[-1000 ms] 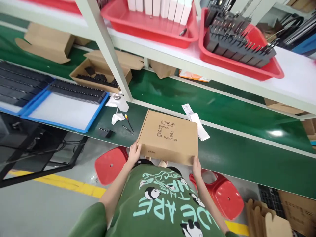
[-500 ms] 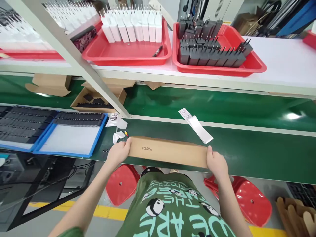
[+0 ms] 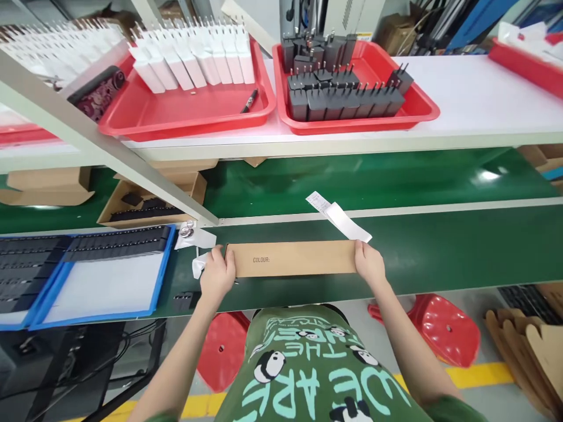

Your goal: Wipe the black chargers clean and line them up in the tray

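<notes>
A long, narrow brown cardboard box [image 3: 303, 259] printed "COLOUR:" lies level across the green work surface in front of me. My left hand [image 3: 218, 272] grips its left end, and my right hand [image 3: 369, 264] grips its right end. Just behind the box is a folded strip of white labels [image 3: 347, 221], close to my right hand. Beside my left hand are a crumpled white piece [image 3: 199, 265] and a white sheet with a small round metal item [image 3: 186, 231]. A small black part [image 3: 185, 300] sits on the surface left of my left wrist.
Blue-edged trays [image 3: 109, 287] of black pieces stand at the left. A slanted white post [image 3: 109, 158] rises behind them. The shelf above holds red trays [image 3: 185, 114] of white and black adapters. An open carton [image 3: 145, 199] sits below it; red stools [image 3: 448, 331] stand below the bench edge.
The box has turned from slanting down at the right to nearly level and now sits slightly farther back. Both hands still hold its ends. The camera view has shifted to the right.
</notes>
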Available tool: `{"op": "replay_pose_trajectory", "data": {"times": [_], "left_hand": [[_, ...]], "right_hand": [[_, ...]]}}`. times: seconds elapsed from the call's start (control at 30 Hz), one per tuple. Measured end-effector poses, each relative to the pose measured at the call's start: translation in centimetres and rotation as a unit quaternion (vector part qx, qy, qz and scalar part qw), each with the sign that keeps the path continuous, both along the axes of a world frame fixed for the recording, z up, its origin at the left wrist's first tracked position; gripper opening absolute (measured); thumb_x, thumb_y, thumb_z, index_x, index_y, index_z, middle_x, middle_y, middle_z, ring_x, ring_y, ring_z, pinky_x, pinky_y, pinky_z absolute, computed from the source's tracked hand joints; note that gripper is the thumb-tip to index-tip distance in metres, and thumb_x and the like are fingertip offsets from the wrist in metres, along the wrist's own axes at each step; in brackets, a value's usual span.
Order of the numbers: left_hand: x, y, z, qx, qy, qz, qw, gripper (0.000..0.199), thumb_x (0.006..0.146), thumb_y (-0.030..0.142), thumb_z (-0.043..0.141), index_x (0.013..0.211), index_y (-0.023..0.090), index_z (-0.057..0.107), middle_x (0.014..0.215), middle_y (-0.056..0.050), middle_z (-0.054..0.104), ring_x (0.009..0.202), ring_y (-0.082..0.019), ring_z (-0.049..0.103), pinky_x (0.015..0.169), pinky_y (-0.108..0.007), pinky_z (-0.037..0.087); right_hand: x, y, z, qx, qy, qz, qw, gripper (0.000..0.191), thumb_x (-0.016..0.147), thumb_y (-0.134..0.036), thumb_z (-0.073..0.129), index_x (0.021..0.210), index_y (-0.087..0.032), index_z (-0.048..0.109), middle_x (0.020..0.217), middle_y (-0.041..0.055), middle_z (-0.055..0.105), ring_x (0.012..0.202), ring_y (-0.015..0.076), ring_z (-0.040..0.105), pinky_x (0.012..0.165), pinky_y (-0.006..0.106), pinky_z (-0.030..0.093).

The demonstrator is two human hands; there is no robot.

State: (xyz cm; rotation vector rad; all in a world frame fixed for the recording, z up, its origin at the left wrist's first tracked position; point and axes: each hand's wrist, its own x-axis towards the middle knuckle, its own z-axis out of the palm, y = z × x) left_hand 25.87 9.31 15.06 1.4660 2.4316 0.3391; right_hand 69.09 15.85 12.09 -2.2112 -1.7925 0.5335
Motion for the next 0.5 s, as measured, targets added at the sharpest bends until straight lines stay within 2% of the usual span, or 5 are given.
{"op": "replay_pose_trajectory", "data": {"times": [0.13,0.23,0.33,0.4,0.5], "left_hand": [[-0.7,0.6,1.2,0.073,0.020,-0.126,0.989,0.071,0.099,0.048,0.038,0.157,0.010,0.025,0.166,-0.021,0.020,0.155,-0.035,0.017,0.124,-0.056,0.024],[0.0,1.5,1.1,0.085,0.028,-0.197,0.976,0.075,0.098,0.053,0.032,0.159,0.010,0.022,0.168,-0.017,0.019,0.157,-0.037,0.009,0.125,-0.060,0.011],[0.5,1.6,0.2,0.091,0.029,-0.233,0.968,0.079,0.097,0.057,0.029,0.157,0.007,0.026,0.165,-0.023,0.022,0.155,-0.044,0.012,0.121,-0.068,0.011],[-0.5,1.6,-0.6,0.099,0.024,-0.263,0.959,0.085,0.096,0.060,0.028,0.158,0.002,0.022,0.166,-0.027,0.014,0.154,-0.050,0.005,0.117,-0.074,0.013],[-3.3,3.3,-1.9,0.021,0.029,-0.371,0.928,0.100,0.081,0.073,0.043,0.159,0.013,0.023,0.166,-0.017,0.023,0.155,-0.046,0.007,0.118,-0.068,0.024]], "right_hand": [[-0.7,-0.3,2.0,0.075,-0.004,0.063,0.995,0.048,0.099,-0.040,0.057,0.142,-0.020,0.049,0.147,0.0125,0.050,0.133,0.0291,0.052,0.109,0.055,0.046],[-2.6,-0.7,2.6,0.093,-0.040,0.093,0.991,0.058,0.099,-0.045,0.055,0.151,-0.023,0.039,0.162,0.0130,0.032,0.148,0.0349,0.032,0.119,0.064,0.029],[-3.9,-0.9,3.0,0.064,-0.081,0.139,0.985,0.064,0.100,-0.051,0.048,0.155,-0.021,0.034,0.162,0.0160,0.031,0.150,0.0370,0.029,0.119,0.065,0.026],[-3.6,-0.7,3.6,0.042,-0.099,0.200,0.974,0.073,0.098,-0.058,0.048,0.158,-0.020,0.028,0.164,0.0175,0.028,0.150,0.0383,0.028,0.118,0.064,0.028],[-2.0,0.0,5.4,0.010,-0.111,0.325,0.939,0.078,0.093,-0.059,0.057,0.157,-0.025,0.028,0.163,0.0128,0.030,0.148,0.0349,0.033,0.117,0.058,0.034]]}}
